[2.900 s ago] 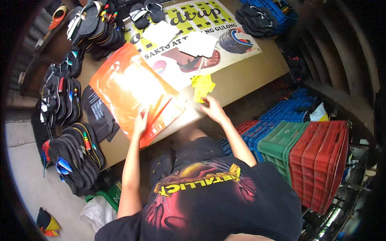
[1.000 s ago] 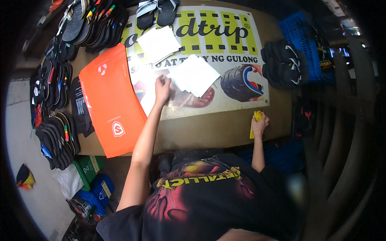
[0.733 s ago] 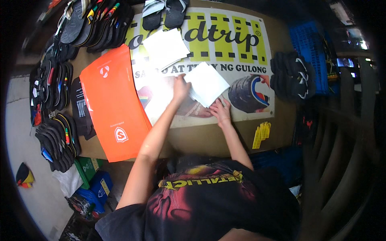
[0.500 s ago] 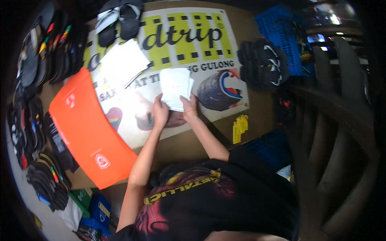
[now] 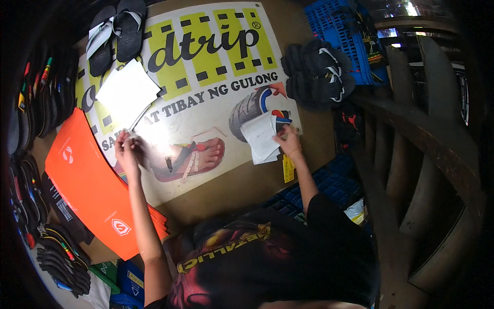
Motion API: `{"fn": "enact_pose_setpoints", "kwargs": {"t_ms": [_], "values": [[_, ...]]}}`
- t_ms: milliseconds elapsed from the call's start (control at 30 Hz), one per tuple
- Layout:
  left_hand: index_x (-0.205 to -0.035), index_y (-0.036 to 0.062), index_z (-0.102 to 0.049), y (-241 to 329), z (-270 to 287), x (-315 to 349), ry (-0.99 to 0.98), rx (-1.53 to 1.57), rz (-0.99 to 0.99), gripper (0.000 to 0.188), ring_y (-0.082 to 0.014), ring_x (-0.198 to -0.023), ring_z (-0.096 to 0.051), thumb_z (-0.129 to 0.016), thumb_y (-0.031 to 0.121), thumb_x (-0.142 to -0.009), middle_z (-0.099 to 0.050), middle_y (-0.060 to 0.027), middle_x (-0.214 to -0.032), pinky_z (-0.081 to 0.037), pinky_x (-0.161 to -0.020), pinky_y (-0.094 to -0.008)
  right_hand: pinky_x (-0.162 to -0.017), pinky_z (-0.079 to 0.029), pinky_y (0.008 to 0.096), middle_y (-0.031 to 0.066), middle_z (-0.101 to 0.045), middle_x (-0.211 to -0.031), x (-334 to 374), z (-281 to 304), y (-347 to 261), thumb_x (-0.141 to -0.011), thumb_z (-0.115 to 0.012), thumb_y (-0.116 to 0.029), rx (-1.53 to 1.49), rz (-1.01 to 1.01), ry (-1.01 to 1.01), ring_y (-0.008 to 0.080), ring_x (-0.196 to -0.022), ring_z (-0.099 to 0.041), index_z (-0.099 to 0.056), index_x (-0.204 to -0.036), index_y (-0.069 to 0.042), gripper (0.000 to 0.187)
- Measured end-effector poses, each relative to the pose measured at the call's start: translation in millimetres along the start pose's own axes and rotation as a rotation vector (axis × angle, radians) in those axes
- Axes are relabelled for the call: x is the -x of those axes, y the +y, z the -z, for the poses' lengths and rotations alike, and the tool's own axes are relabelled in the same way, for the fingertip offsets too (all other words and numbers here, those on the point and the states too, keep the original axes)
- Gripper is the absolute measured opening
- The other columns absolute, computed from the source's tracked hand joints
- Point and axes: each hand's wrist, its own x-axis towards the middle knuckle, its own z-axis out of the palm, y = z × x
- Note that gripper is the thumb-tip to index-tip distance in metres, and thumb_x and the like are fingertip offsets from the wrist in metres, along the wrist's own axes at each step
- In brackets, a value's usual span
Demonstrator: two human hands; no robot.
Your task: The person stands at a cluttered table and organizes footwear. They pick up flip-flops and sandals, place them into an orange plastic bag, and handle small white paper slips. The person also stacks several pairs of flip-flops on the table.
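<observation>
My right hand [image 5: 289, 141] grips a small bundle of white paper slips [image 5: 261, 137] by its right side, over the printed tire picture at the right of the poster sheet [image 5: 190, 121]. The slips lie slightly fanned, with faint writing on the top one. My left hand [image 5: 127, 149] is at the lower corner of a larger stack of white sheets [image 5: 127, 90], fingers bent and a little apart, with nothing seen in them. Whether its fingertips touch that stack is hard to make out. Left of my left forearm lies a pile of bright orange sheets [image 5: 90, 180].
Black slippers with white straps [image 5: 128, 31] lie at the far left of the table, and more slippers [image 5: 319, 74] at the right beside a blue crate [image 5: 337, 36]. Slippers [image 5: 41, 98] line the left side. Yellow tags [image 5: 288, 169] lie near the right front edge.
My hands have parted. The right has carried the paper slips to the right, while the left has let go of them and moved left to the larger white stack. The view has shifted somewhat.
</observation>
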Motion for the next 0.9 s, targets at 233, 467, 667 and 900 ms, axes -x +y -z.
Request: {"fn": "enact_pose_setpoints", "kwargs": {"t_ms": [233,467,667,900], "values": [[-0.112,0.0008,-0.055,6.5,22.6,-9.1,0.072,-0.237,0.092,0.027,-0.0114,-0.078,-0.056,-0.048,0.011,-0.088,-0.059,-0.0055,-0.099,-0.045,-0.067,-0.0230,-0.075,-0.046,0.0437,0.0232,-0.062,-0.089,-163.6,115.6,10.5,-0.074,-0.057,-0.059,0.275,-0.302,0.619,0.0346,-0.083,-0.061,-0.064,-0.087,0.006,0.067],[-0.114,-0.0083,-0.049,17.1,16.3,-28.2,0.136,-0.345,0.041,0.042,-0.0257,-0.105,-0.052,-0.052,0.020,-0.084,-0.054,-0.0216,-0.113,-0.040,-0.090,-0.0308,-0.095,-0.035,0.0462,0.0291,-0.050,-0.117,-277.8,141.7,71.9,-0.083,-0.044,-0.051,0.102,-0.673,0.509,0.0392,-0.112,-0.047,-0.049,-0.111,0.013,0.070],[-0.117,-0.0144,-0.040,32.2,-4.7,-107.6,0.275,-0.780,0.108,0.090,-0.0413,-0.115,-0.033,-0.066,0.055,-0.066,-0.036,-0.0318,-0.119,-0.030,-0.097,-0.0455,-0.088,-0.041,0.0420,0.0318,-0.052,-0.108,-250.4,151.4,56.1,-0.083,-0.052,-0.026,-0.015,-0.469,0.686,0.0412,-0.103,-0.052,-0.040,-0.109,0.016,0.051],[-0.117,-0.0121,-0.037,52.1,-44.9,-153.0,0.265,-1.081,0.004,0.108,-0.0376,-0.119,-0.030,-0.077,0.060,-0.048,-0.033,-0.0271,-0.125,-0.032,-0.095,-0.0456,-0.081,-0.041,0.0396,0.0197,-0.052,-0.093,-136.3,79.5,-84.0,-0.080,-0.056,-0.011,-0.058,0.192,0.529,0.0301,-0.088,-0.053,-0.045,-0.099,0.002,0.026]]}}
